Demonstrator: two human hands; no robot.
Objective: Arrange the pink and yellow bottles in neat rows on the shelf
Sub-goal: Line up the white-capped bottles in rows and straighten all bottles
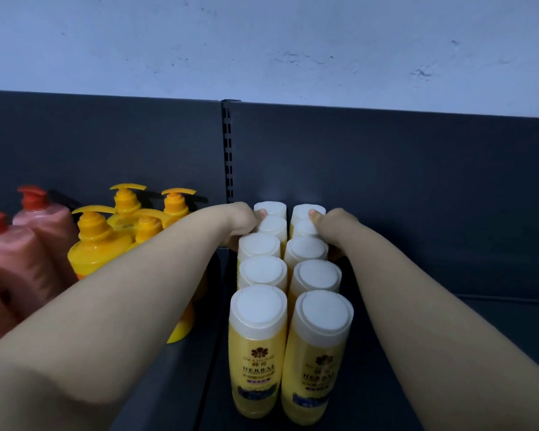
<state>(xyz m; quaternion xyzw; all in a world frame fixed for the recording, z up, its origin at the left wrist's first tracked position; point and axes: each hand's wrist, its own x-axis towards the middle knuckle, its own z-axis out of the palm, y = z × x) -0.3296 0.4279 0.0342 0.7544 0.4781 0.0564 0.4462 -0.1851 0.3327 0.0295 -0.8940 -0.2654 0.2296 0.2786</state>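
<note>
Yellow bottles with white caps (257, 334) stand in two straight rows running from the shelf's front toward the dark back panel. My left hand (241, 223) grips the rearmost bottle of the left row (269, 209), thumb on its cap. My right hand (330, 225) grips the rearmost bottle of the right row (307, 211) the same way. Both arms reach over the shelf on either side of the rows. Left of my left arm stand yellow pump bottles (95, 241) and pink pump bottles with red pumps (44, 225), partly hidden by the arm.
The dark shelf (417, 353) stretches bare to the right of the two rows. A slotted upright (227, 150) splits the back panel just left of the rows. A pale wall rises above the panel.
</note>
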